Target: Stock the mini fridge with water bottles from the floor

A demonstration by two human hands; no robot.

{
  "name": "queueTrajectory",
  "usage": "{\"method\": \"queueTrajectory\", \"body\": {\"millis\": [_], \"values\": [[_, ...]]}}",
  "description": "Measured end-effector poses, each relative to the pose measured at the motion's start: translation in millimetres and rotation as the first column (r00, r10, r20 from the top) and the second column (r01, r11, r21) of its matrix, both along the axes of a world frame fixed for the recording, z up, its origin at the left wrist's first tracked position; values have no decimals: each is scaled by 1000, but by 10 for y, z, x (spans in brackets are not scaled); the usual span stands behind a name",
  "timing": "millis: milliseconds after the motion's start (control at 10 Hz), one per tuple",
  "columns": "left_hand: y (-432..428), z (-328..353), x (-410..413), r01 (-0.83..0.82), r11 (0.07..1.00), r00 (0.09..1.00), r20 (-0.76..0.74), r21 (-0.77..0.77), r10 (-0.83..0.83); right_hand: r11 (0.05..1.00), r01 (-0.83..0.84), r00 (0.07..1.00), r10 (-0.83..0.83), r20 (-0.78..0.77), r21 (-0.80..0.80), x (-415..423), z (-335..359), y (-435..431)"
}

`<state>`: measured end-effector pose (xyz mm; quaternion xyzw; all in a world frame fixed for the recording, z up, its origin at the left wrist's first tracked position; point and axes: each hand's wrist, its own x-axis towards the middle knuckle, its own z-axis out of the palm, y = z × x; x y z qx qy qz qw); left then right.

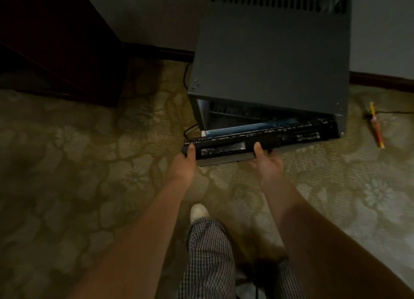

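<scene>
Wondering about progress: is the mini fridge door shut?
No, the door stands ajar, the left hand and right hand gripping its top edge.

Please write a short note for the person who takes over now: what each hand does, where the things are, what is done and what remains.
Left hand: grips the left end of the fridge door at its top edge, thumb on top.
Right hand: grips the same edge, nearer the middle.
Mini fridge: stands on the carpet; its door is ajar, with the gap widest on the picture's left.
Water bottles: none in view; the inside is mostly hidden.
Done: door partly open.
Left: open it fully, find the bottles, put them inside.
</scene>
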<state>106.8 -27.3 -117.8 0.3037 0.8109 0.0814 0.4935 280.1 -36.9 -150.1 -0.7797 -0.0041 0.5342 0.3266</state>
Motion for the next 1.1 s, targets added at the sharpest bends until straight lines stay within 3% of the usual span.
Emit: {"method": "queueTrajectory", "body": {"millis": [100, 300, 500, 600, 700, 800, 900, 1000, 1100], "values": [[292, -27, 44, -132, 990, 987, 98, 52, 126, 999, 35, 999, -35, -30, -11, 31, -21, 248], [758, -117, 153, -96, 995, 983, 160, 38, 89, 996, 85, 991, -86, -100, -17, 44, 30, 631], [735, -237, 218, -90, 989, 987, 144, 116, 73, 999, 26, 998, -28, -52, -32, 9, -5, 630], [734, -247, 191, -25, 998, 991, 134, 63, 17, 999, 6, 1000, -7, -23, -33, 16, 2, 653], [656, -159, 263, 175, 984, 983, 58, -47, -172, 992, -107, 991, 100, -87, -74, 120, 68, 637], [470, -3, 368, 262, 961, 962, 100, -92, -253, 922, -352, 936, 350, -42, -162, 243, 192, 430], [256, 302, 429, 472, 864, 879, 170, -174, -445, 799, -562, 823, 565, -52, -213, 349, 359, 180], [205, 631, 435, 504, 843, 861, 190, -190, -472, 764, -613, 785, 617, -54, -201, 487, 697, 115], [170, 1013, 465, 485, 868, 871, 144, -107, -469, 767, -612, 778, 628, 28, -195, 631, 1139, 82]]}}
